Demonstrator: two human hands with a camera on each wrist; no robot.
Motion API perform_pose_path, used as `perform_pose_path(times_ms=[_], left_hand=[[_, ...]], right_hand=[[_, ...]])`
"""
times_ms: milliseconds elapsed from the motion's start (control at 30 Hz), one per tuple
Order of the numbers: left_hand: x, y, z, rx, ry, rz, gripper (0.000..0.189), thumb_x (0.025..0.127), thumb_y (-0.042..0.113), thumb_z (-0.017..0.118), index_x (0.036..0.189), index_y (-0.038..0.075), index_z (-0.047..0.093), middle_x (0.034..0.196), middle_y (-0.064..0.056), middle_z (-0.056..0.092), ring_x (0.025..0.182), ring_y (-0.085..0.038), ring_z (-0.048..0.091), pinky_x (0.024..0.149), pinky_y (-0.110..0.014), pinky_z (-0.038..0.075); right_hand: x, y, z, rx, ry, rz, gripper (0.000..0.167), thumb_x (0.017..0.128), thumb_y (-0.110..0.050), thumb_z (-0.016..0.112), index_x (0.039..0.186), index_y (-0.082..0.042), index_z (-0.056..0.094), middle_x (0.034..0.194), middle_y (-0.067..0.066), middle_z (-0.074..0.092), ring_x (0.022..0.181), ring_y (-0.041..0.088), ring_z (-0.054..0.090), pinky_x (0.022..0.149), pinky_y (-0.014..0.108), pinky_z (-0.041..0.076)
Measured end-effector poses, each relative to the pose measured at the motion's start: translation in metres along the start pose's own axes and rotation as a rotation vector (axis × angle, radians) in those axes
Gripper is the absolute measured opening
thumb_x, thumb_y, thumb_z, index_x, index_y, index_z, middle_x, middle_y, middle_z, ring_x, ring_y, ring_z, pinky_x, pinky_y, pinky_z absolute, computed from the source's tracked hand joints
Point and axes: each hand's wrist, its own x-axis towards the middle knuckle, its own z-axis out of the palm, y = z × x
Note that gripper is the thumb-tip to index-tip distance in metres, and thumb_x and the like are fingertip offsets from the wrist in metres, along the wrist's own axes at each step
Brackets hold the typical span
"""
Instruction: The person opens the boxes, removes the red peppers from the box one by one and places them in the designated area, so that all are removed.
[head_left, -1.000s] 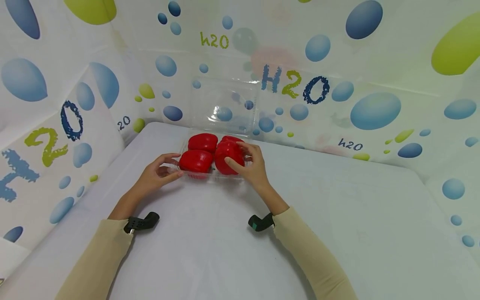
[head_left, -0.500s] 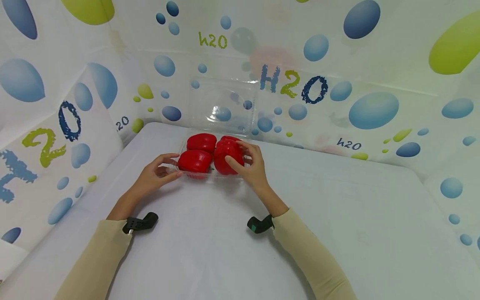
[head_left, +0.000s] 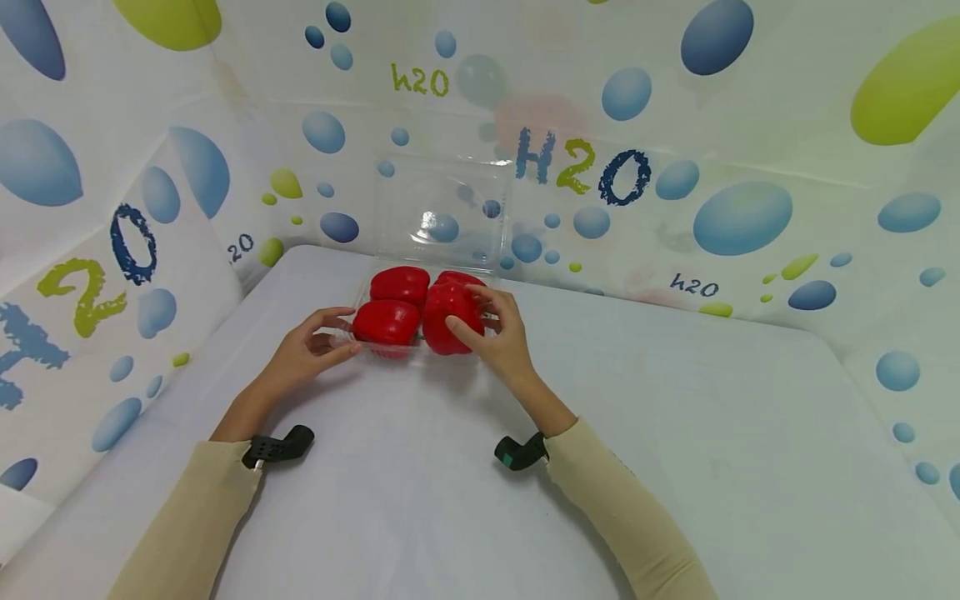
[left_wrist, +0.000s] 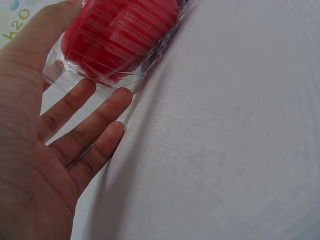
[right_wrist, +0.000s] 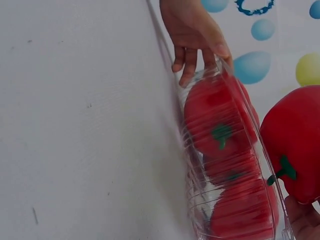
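Note:
A hinged clear plastic box [head_left: 420, 353] with red bell peppers inside stands at the far side of the table. My left hand [head_left: 306, 348] holds its left end; the left wrist view has the fingertips [left_wrist: 120, 100] against its ribbed wall, the thumb near the rim. My right hand [head_left: 504, 335] grips a red bell pepper [head_left: 450, 321] with a green stem, thumb in front and fingers behind. In the right wrist view this held pepper [right_wrist: 295, 140] appears above the rim. Two peppers lie on the left of the box, and another pepper [head_left: 459, 277] is partly hidden behind the held one.
The box's transparent lid [head_left: 442, 212] stands raised against the patterned backdrop [head_left: 742, 108]. White cloth covers the table [head_left: 645, 433]. A second backdrop sheet [head_left: 90, 275] runs along the left edge.
The held pepper has come slightly toward the near rim in my right hand. My left hand stays at the box's left end. The head view has shifted a little.

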Motion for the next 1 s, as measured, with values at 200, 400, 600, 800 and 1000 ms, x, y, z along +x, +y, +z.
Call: perform_pose_path(times_ms=[200,400,600,800,1000], left_hand=[[-0.002,0.003,-0.001,-0.008,-0.001,0.015,0.062,0.090,0.017,0.070,0.145,0.012,0.042,0.127,-0.017,0.055,0.093,-0.003,0.059,0.081,-0.009,0.047],[-0.002,0.004,-0.001,-0.018,-0.001,0.035,0.061,0.090,0.015,0.069,0.145,0.010,0.042,0.126,-0.018,0.055,0.091,0.000,0.058,0.081,-0.009,0.047],[-0.003,0.001,0.000,-0.003,0.003,0.032,0.060,0.091,0.016,0.069,0.145,0.011,0.042,0.126,-0.017,0.055,0.091,-0.001,0.058,0.081,-0.009,0.046],[-0.003,0.000,0.000,0.002,0.006,0.021,0.061,0.090,0.015,0.069,0.145,0.011,0.042,0.127,-0.017,0.055,0.091,0.000,0.058,0.080,-0.008,0.046],[-0.003,0.005,0.000,0.015,0.000,0.007,0.061,0.091,0.019,0.069,0.145,0.012,0.042,0.127,-0.016,0.055,0.093,-0.003,0.058,0.082,-0.009,0.046]], right_hand=[[-0.003,-0.002,0.001,-0.002,-0.005,-0.013,0.055,0.081,-0.014,0.074,0.132,-0.005,0.053,0.129,0.015,0.051,0.113,0.029,0.054,0.091,0.045,0.053],[-0.006,-0.002,0.002,0.021,-0.007,-0.013,0.056,0.081,-0.013,0.075,0.132,-0.006,0.054,0.128,0.015,0.051,0.113,0.030,0.054,0.092,0.049,0.052],[-0.008,0.000,0.001,0.030,-0.016,-0.014,0.056,0.081,-0.013,0.075,0.133,-0.005,0.053,0.129,0.015,0.052,0.114,0.030,0.054,0.092,0.049,0.051],[-0.012,-0.012,0.001,0.015,-0.019,0.005,0.056,0.082,-0.008,0.073,0.133,-0.001,0.051,0.130,0.019,0.050,0.116,0.033,0.053,0.093,0.042,0.052],[-0.016,-0.032,-0.002,0.013,-0.026,-0.012,0.057,0.080,-0.003,0.072,0.131,0.006,0.049,0.129,0.024,0.049,0.115,0.037,0.053,0.093,0.043,0.052]])
